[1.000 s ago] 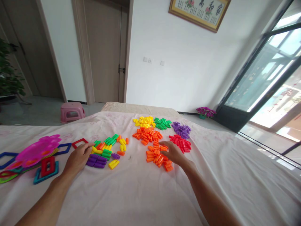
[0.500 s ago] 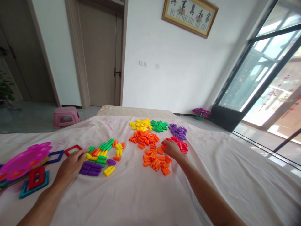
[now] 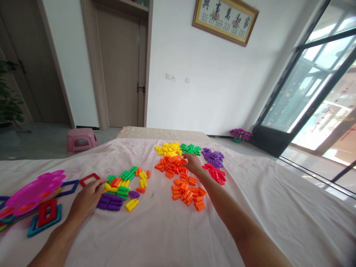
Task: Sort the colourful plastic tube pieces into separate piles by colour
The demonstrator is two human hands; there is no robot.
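Extends bare R arm (image 3: 236, 218) fwd & inward, w/ R hand (image 3: 194, 163) at far reach, palm down. Holds bare L arm (image 3: 59, 237) less outstretched, w/ L hand (image 3: 87, 197) nearer body, index finger (image 3: 101, 181) pointing approx. inward.

On the bench (image 3: 155, 237), plates (image 3: 33, 193) and frames (image 3: 42, 215) lie far left, a cluster of blocks (image 3: 118, 189) to their right and several heaps (image 3: 185, 193) further right. On the floor (image 3: 50, 142) beyond, a stool (image 3: 81, 132) stands left, potted flowers (image 3: 240, 134) right.
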